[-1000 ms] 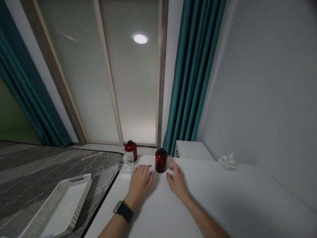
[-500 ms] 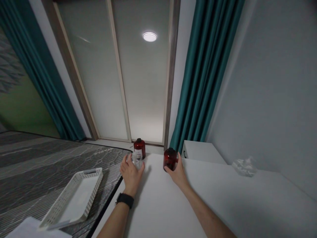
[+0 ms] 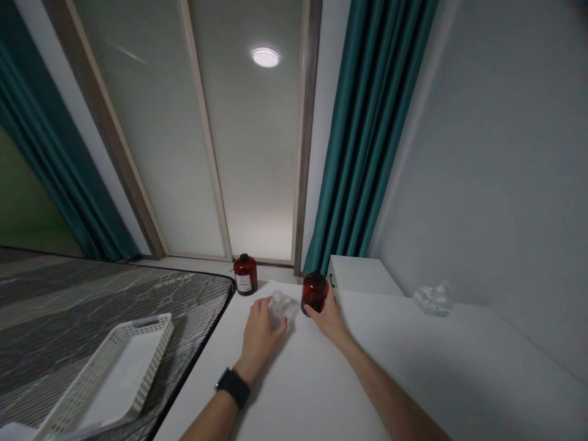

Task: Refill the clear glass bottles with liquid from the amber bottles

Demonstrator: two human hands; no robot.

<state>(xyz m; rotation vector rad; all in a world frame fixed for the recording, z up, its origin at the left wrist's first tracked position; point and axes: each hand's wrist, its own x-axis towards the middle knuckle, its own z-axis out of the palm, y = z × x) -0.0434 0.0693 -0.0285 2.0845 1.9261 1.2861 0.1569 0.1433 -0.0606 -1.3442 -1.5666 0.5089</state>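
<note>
My left hand (image 3: pixel 261 334) curls around a small clear, bottle-like object (image 3: pixel 278 304) just above or on the white table (image 3: pixel 294 380); its exact kind is hard to make out. A dark amber-red bottle with a black cap (image 3: pixel 315 291) stands near the table's far edge, gripped from its right side by my right hand (image 3: pixel 331 318). A second amber-red bottle, with a white label (image 3: pixel 245 274), stands at the far left corner, touched by neither hand.
Crumpled clear plastic (image 3: pixel 432 299) lies on the table by the right wall. A white perforated basket (image 3: pixel 158 352) rests on the grey bed (image 3: pixel 151 294) at left. Behind the table are a white cabinet (image 3: pixel 362 272) and a teal curtain (image 3: pixel 367 141).
My left hand has carried the clear object rightward, away from the labelled bottle and closer to the other one. My right hand keeps its grip. The view has turned slightly right.
</note>
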